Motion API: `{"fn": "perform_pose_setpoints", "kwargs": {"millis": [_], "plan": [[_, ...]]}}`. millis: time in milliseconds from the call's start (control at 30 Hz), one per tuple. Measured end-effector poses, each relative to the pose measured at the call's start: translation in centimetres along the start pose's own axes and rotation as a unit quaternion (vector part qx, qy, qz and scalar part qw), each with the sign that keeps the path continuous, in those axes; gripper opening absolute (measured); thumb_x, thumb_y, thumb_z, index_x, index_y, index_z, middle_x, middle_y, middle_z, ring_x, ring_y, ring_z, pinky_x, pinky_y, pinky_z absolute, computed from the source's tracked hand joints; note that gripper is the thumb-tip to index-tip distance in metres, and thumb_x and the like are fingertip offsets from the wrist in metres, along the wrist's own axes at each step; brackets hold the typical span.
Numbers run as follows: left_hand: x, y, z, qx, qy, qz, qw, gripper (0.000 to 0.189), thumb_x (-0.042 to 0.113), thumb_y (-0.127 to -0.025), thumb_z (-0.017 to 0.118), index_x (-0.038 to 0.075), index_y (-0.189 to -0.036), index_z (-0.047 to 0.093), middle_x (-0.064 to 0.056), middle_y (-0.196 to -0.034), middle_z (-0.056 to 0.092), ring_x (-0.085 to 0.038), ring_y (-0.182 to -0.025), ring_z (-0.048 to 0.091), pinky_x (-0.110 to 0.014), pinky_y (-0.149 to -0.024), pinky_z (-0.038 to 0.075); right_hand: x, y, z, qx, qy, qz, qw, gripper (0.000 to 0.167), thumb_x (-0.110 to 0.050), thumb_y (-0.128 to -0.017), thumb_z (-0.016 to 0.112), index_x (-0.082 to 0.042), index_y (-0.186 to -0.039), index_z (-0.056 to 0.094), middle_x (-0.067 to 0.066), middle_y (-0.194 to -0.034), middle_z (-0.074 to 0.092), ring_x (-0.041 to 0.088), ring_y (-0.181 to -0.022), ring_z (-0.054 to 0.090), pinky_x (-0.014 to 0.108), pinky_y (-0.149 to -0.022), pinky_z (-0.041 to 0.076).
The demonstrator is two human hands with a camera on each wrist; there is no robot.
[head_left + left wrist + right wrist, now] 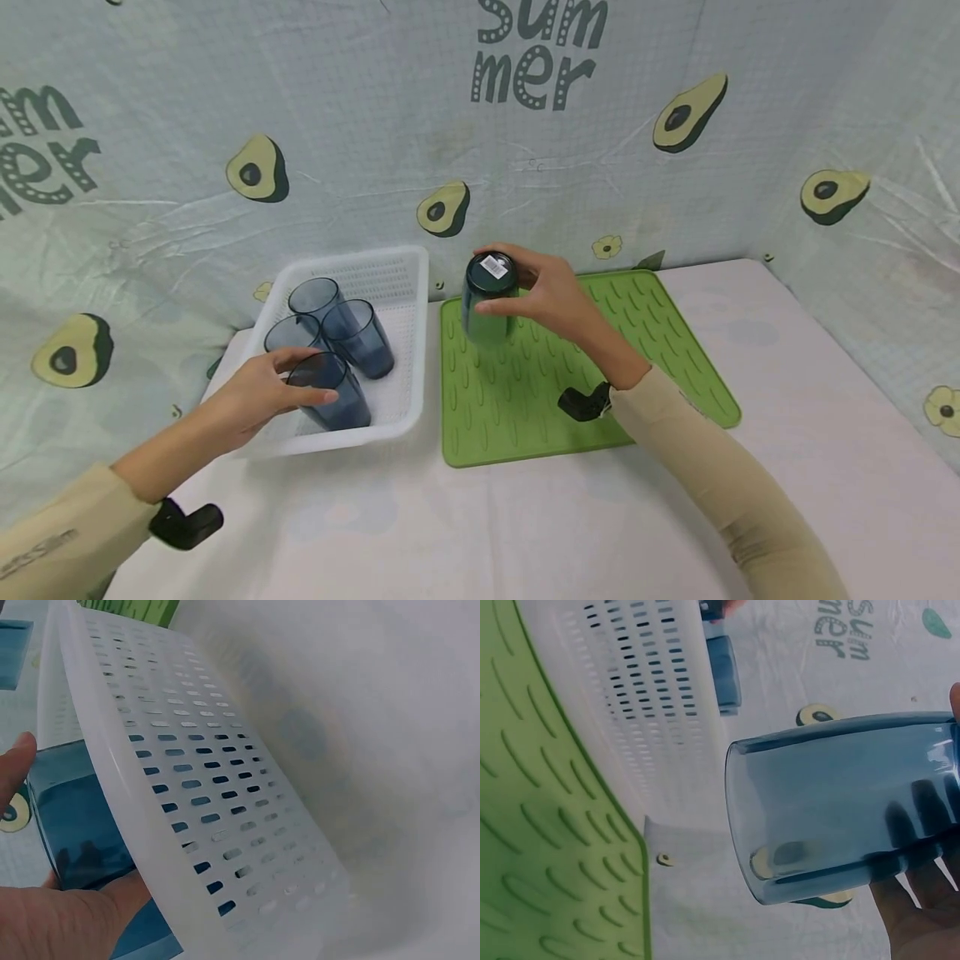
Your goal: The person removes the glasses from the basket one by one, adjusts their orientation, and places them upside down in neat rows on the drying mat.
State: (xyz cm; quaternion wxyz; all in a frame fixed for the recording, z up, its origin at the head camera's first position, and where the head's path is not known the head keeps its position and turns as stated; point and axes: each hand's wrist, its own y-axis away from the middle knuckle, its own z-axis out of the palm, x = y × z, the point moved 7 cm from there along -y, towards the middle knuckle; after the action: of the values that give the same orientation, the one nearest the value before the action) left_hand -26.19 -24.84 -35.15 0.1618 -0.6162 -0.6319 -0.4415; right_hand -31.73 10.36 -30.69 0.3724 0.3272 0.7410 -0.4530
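Observation:
In the head view my right hand [551, 292] grips a blue-tinted drinking glass [486, 321] upside down, its base with a white barcode sticker facing up. That glass hangs over the left back part of a green ridged mat [525, 412]. The right wrist view shows the same glass [832, 802] from the side, fingers round its base end. My left hand [251, 396] holds another blue glass [341, 407] near its rim, thumb and fingers on opposite sides. This one leans mouth up in the front of a white perforated basket [408, 358].
Behind it in the basket, several more glasses [367, 337] stand tilted, mouths up. Basket and mat lie side by side on a pale tablecloth [420, 533]. A hanging cloth [360, 125] with avocado prints rises along the table's back edge.

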Motion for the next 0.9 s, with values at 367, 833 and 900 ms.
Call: {"fn": "perform_pose_setpoints", "kwargs": {"millis": [367,833,900], "plan": [[-0.3,-0.3,0.3,0.018,0.023,-0.029,0.9992,0.1,0.023,-0.084,0.085,-0.008,-0.156,0.024,-0.029,-0.156,0.031,-0.041,-0.135,0.044,-0.054,-0.112,0.041,1.1,-1.4,1.0,-0.006,-0.033,0.006,0.9994,0.064,-0.014,-0.083,0.086,-0.018,-0.142,0.06,0.005,-0.136,0.063,0.019,-0.115,0.065,0.033,-0.097,0.054],[-0.4,-0.6,0.8,0.012,0.054,-0.003,0.9985,0.098,0.015,-0.084,0.085,-0.009,-0.156,0.024,-0.026,-0.161,0.026,-0.039,-0.141,0.039,-0.033,-0.107,0.048,3.2,-3.0,2.1,-0.003,-0.028,0.016,0.9995,0.064,-0.021,-0.083,0.087,-0.022,-0.141,0.061,0.003,-0.135,0.064,0.017,-0.109,0.067,0.034,-0.092,0.056],[-0.4,-0.5,0.8,0.007,0.057,0.008,0.9983,0.095,0.015,-0.084,0.085,-0.007,-0.155,0.027,-0.025,-0.16,0.029,-0.038,-0.14,0.04,-0.025,-0.101,0.051,3.5,-3.3,2.2,-0.002,-0.026,0.021,0.9994,0.065,-0.021,-0.083,0.087,-0.02,-0.142,0.061,0.004,-0.134,0.064,0.018,-0.109,0.068,0.035,-0.091,0.056]]}}
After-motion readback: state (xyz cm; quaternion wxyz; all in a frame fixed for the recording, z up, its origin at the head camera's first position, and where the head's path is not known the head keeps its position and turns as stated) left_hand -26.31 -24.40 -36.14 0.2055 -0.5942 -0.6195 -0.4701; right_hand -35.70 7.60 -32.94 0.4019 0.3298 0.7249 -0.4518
